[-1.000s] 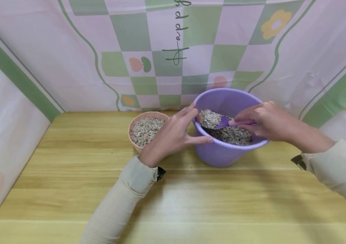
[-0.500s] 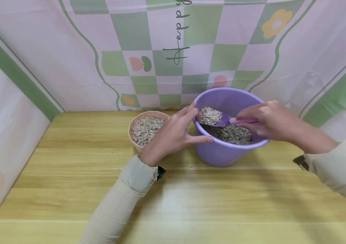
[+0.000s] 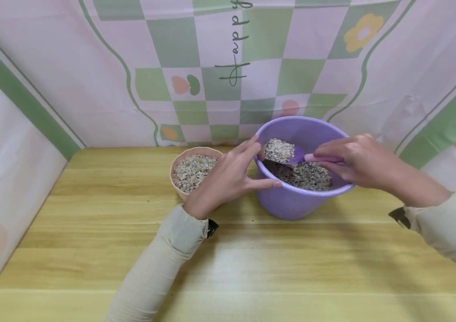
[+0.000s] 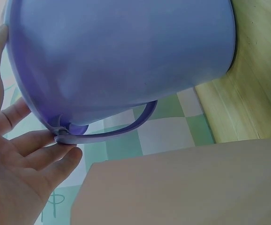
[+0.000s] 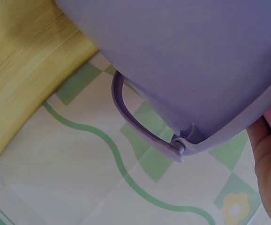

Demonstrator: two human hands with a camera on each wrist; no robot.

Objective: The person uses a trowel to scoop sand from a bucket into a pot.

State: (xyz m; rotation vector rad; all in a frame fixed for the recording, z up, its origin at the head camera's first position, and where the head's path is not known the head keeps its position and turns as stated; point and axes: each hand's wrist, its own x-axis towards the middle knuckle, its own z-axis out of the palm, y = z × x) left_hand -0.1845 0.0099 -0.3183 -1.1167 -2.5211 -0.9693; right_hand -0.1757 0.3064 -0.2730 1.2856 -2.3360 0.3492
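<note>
A purple bucket (image 3: 292,203) stands on the table with greyish, gravel-like grains (image 3: 308,176) inside. My left hand (image 3: 230,174) holds its left rim, thumb in front and other fingers farther back, some by the bail handle's pivot in the left wrist view. My right hand (image 3: 361,158) grips the pink handle of a small trowel (image 3: 299,154) over the bucket's mouth. A heap of paler grains (image 3: 279,150) lies on the trowel's purple blade, near the left rim. Just left of the bucket is a peach-coloured pot (image 3: 176,183) filled with similar grains, partly hidden behind my left hand.
The wooden table (image 3: 103,241) meets a printed curtain (image 3: 220,44) just behind the bucket and pot. Curtain sides also rise at left and right. The bucket's bail handle (image 4: 121,133) hangs down on its far side. A few stray grains lie on the table.
The trowel with its heap has risen slightly, and my right hand has shifted a little to the right. My left hand, the bucket and the pot have stayed in place.
</note>
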